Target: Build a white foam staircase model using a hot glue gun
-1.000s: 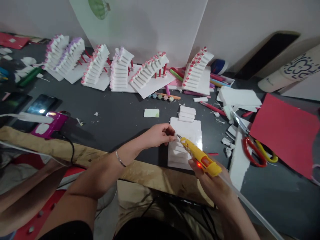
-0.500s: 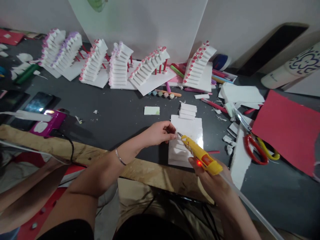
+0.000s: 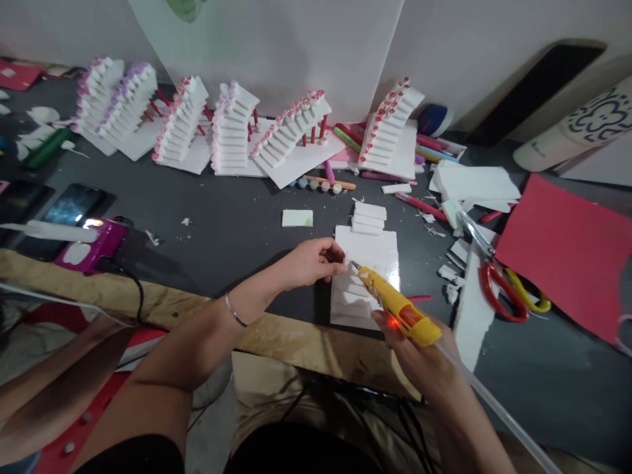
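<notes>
My right hand [image 3: 415,355] is wrapped round a yellow hot glue gun [image 3: 395,301] with a red light glowing and a long clear glue stick trailing from its back. Its nozzle points at the left side of a small white foam staircase [image 3: 353,299] on a white base board [image 3: 375,243]. At that same edge, my left hand [image 3: 316,260] has thumb and fingers pinched together close to the nozzle; what they hold is too small to make out. Behind the board lies a stack of white foam strips [image 3: 369,217].
Several finished staircases with coloured beads [image 3: 291,128] stand along the wall. Right are scissors [image 3: 503,289], a red sheet [image 3: 567,250], foam scraps [image 3: 449,283] and a bottle [image 3: 577,125]. Left are a purple power socket [image 3: 93,247] and a phone [image 3: 74,204]. Another person's arm [image 3: 59,368] rests lower left.
The whole view has shifted slightly to the left. Both hands and the glue gun keep nearly the same position at the staircase.
</notes>
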{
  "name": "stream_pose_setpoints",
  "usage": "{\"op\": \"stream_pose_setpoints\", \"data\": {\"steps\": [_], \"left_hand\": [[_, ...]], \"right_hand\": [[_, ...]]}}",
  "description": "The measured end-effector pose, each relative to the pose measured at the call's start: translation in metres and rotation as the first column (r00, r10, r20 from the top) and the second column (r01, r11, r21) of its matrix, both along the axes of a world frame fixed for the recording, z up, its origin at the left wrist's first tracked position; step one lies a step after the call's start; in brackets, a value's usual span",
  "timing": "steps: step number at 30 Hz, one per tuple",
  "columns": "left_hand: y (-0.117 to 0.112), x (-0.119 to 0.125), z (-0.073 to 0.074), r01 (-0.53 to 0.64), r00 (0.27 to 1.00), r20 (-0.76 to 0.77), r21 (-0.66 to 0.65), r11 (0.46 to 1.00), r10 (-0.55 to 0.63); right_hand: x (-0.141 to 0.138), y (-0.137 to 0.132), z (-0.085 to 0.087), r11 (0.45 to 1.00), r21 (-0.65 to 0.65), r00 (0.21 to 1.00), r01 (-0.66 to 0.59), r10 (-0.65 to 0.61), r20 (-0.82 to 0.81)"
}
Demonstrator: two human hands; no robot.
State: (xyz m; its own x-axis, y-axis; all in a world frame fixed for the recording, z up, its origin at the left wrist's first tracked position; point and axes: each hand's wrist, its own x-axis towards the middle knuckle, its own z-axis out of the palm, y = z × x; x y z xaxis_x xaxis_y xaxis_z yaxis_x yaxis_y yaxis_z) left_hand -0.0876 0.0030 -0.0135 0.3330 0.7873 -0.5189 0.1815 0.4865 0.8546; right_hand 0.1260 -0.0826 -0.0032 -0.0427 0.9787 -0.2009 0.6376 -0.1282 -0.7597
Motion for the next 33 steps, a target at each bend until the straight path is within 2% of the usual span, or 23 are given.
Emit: {"op": "stream_pose_setpoints", "data": {"steps": [12,21,26,33], "left_hand": [[-0.0001,-0.0012,-0.0001,0.010,1.000,-0.016,0.016,1.000,-0.010],[0.0001,-0.0013,0.0029,0.007,0.999,-0.044,0.009,1.000,-0.007],[0.0001,-0.0018,0.0026,0.013,0.998,-0.057,0.011,1.000,-0.012],[0.0000,-0.0016,0.0037,0.011,0.998,-0.058,0.020,1.000,-0.010]], "right_hand": [[0.0046,-0.0018,0.0016,1.000,0.010,1.000,0.027,-0.027,-0.003],[0.0054,-0.0022,0.0091,0.998,-0.030,0.998,0.046,-0.045,0.034],[0.0078,-0.0013,0.0071,0.999,0.001,0.998,0.041,-0.041,0.053],[0.0091,-0.0060,-0.0002,0.989,0.012,0.989,0.146,-0.146,0.014]]}}
